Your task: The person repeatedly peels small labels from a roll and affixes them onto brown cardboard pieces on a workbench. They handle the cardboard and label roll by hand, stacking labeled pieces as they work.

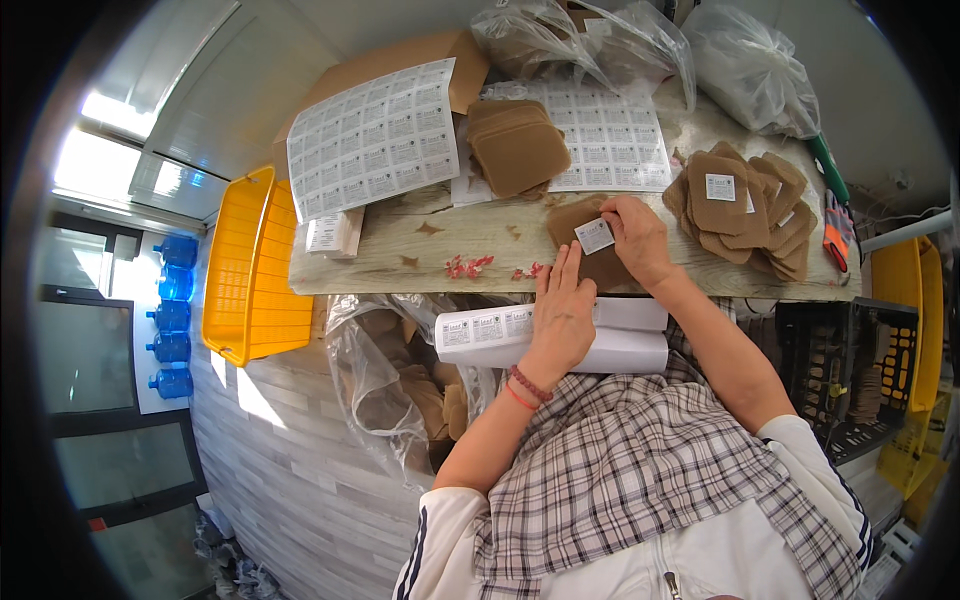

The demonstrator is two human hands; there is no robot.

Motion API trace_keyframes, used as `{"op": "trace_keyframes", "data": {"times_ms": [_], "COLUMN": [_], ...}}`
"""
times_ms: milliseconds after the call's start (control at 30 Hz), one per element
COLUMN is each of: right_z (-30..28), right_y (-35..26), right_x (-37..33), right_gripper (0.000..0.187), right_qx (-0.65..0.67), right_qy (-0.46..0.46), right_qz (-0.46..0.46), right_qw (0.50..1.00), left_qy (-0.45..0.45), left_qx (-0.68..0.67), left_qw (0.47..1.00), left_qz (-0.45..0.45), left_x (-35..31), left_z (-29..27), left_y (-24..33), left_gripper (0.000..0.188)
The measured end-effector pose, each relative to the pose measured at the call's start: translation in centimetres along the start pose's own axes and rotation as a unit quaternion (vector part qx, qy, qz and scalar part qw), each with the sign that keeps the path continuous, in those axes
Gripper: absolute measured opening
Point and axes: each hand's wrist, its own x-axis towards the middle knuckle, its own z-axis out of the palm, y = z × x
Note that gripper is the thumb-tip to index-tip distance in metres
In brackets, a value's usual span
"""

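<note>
A flat brown rounded-square piece (610, 268) lies at the table's front edge. On it is a small white printed label (594, 235), tilted a little. My right hand (642, 242) pinches the label's right edge between thumb and fingers. The fingers of my left hand (565, 312) are stretched out, their tips resting on the brown piece beside the label's lower left corner. To the right is a loose heap of brown pieces (720, 215), a few showing white labels. Farther back stands a stack of brown pieces (520, 150) with no labels showing.
Label sheets (375, 140) lean on a cardboard box (400, 60); another label sheet (610, 130) lies behind. A rolled label sheet (485, 335) rests on my lap. Below are a plastic bag of brown pieces (400, 385), a yellow basket (257, 270) and a black crate (850, 360). Orange-handled scissors (836, 235) lie right.
</note>
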Motion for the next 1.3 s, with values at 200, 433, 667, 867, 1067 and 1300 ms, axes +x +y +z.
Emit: {"op": "trace_keyframes", "data": {"times_ms": [200, 433, 667, 867, 1067, 1300], "right_z": [-3.9, -14.5, -9.0, -6.7, -6.5, -6.2], "right_y": [-0.9, 3.9, -8.0, -5.2, -4.7, -4.6], "right_x": [1.6, 5.8, -4.1, -7.9, -8.5, -9.2], "right_gripper": [0.008, 0.027, 0.040, 0.025, 0.025, 0.028], "right_qx": [-0.038, -0.306, -0.070, 0.006, 0.009, -0.013], "right_qy": [-0.041, 0.130, -0.118, -0.108, -0.103, -0.075], "right_qz": [0.054, 0.060, -0.044, -0.008, -0.109, -0.177], "right_qw": [0.997, 0.941, 0.990, 0.994, 0.989, 0.981], "left_qy": [-0.003, 0.046, 0.112, 0.065, 0.052, 0.036], "left_qx": [-0.015, -0.082, -0.098, -0.069, -0.042, -0.078], "left_qw": [0.999, 0.994, 0.987, 0.993, 0.993, 0.988], "left_qz": [-0.033, -0.047, -0.060, -0.073, -0.100, -0.127], "left_x": [-0.7, 0.1, -0.1, -2.8, -4.9, -4.4], "left_z": [0.6, -0.6, 1.5, -0.1, -1.2, -1.0], "left_y": [-0.9, 0.3, 1.8, 1.4, 0.2, -0.8], "left_gripper": [0.004, 0.005, 0.006, 0.020, 0.021, 0.014]}}
